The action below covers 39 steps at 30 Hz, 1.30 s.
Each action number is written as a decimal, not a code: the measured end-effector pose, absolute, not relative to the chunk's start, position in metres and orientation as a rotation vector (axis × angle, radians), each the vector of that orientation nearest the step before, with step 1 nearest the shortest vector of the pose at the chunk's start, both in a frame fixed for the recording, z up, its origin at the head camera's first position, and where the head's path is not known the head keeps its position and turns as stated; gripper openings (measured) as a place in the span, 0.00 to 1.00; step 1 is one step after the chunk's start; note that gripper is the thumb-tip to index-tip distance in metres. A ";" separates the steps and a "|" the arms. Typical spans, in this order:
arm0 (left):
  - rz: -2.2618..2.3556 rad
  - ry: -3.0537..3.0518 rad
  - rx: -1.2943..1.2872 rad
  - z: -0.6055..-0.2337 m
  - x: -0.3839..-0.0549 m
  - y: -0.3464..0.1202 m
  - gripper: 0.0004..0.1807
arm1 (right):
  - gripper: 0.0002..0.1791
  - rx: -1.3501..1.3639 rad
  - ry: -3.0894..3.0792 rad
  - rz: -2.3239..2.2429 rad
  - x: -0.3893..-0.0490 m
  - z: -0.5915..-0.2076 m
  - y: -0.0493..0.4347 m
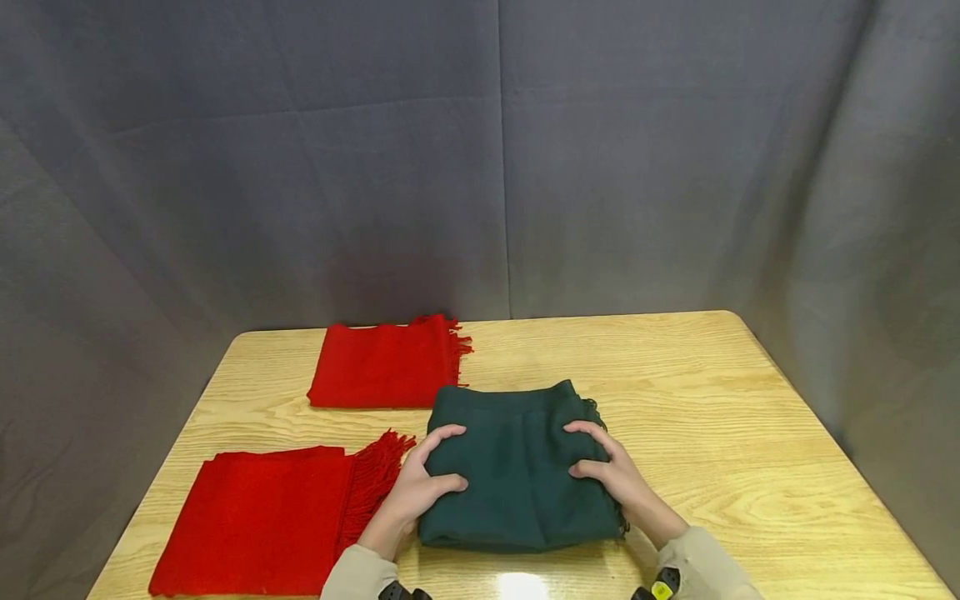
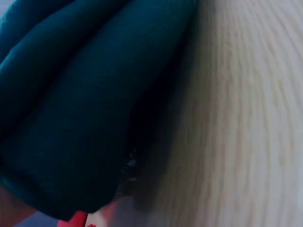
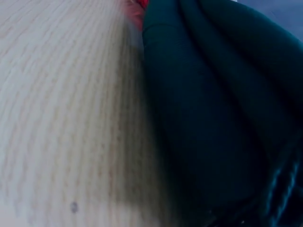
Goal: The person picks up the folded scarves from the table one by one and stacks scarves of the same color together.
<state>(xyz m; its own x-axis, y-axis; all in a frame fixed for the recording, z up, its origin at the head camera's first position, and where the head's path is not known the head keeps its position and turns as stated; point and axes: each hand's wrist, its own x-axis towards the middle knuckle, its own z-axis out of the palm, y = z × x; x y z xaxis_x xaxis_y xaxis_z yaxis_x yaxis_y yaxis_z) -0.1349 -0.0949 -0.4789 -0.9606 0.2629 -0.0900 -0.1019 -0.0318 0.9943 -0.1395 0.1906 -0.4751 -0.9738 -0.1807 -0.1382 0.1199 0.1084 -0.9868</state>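
Observation:
A dark green scarf (image 1: 510, 475), folded into a thick rectangle, is close over the table between my two hands. My left hand (image 1: 418, 487) grips its left side, with thumb and forefinger on top and the other fingers hidden beneath. On the opposite side my right hand (image 1: 618, 475) grips the fringed edge the same way. In the left wrist view, the rounded folds of the scarf (image 2: 90, 94) hang beside the wood, a dark shadow under them. Stacked layers of the scarf (image 3: 199, 104) and a twisted tassel show in the right wrist view.
Two folded red scarves lie to the left: a nearer red scarf (image 1: 255, 521) with its fringe by my left wrist, and a farther red scarf (image 1: 382, 365) near the back edge. The wooden table (image 1: 750, 467) ends at a grey curtain (image 1: 375, 167).

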 end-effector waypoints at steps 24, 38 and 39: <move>2.069 2.043 0.222 -0.458 -0.151 -0.082 0.34 | 0.29 -0.067 2.257 -1.955 -0.145 -0.454 0.199; 2.089 2.023 0.281 -0.444 -0.159 -0.076 0.33 | 0.29 -0.108 2.268 -1.975 -0.151 -0.445 0.204; 2.093 2.022 0.288 -0.443 -0.160 -0.076 0.33 | 0.29 -0.110 2.272 -1.975 -0.152 -0.444 0.204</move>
